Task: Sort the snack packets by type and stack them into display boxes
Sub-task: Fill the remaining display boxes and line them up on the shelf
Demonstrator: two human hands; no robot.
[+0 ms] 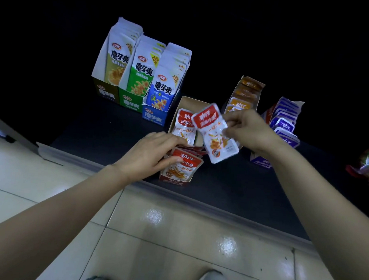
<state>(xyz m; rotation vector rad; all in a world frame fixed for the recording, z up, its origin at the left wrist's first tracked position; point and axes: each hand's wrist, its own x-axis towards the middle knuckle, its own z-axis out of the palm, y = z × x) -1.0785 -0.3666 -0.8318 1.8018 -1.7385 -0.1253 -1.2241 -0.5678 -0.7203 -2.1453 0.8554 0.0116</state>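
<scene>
Head view: a dark counter [107, 127] crosses mid-frame, with pale tiled floor [153, 234] below.
Right hand [247, 130]: centre right; its fingertips pinch a red-and-white packet [216, 135] by one edge, held tilted above the red display box [174, 182].
Left hand [148, 153]: centre; fingers curl behind and thumb presses in front of the front stack [185, 166] standing in that box.
Back packet [185, 126]: upright at the box's rear.
Other boxes: olive box [106, 93], green box [128, 103] and blue box [154, 115] upper left; orange box [252, 81] and purple box [260, 162] right; all hold packets.

right hand [247, 130] pinches red packet [215, 133] above red box [175, 179].
</scene>
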